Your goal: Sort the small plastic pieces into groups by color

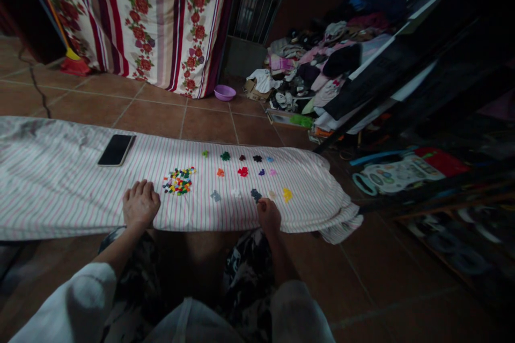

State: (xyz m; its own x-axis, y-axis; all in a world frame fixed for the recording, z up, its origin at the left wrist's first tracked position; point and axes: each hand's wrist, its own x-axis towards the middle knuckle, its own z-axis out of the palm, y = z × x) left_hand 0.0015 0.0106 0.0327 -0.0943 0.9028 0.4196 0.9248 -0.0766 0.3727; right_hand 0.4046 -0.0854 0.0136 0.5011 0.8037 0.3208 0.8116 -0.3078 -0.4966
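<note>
My left hand (140,204) rests palm down on the striped cloth (72,193), its fingers lying on the fabric. Just right of it is a mixed heap of small coloured pieces (179,182). My right hand (269,214) is closed in a pinch at the near edge of a dark grey pile (255,194); whatever is between its fingertips is too small to make out. Around it lie small one-colour piles: yellow (287,194), beige (272,194), white (236,193), light grey (215,195), red (242,171), orange (220,172), green (225,156) and black (257,158).
A phone (116,150) lies on the cloth at the left. Beyond it on the tiled floor are a purple basin (225,92), a red broom (75,66) and a heap of clothes (314,64). A floral curtain (161,21) hangs behind. A rack stands at the right.
</note>
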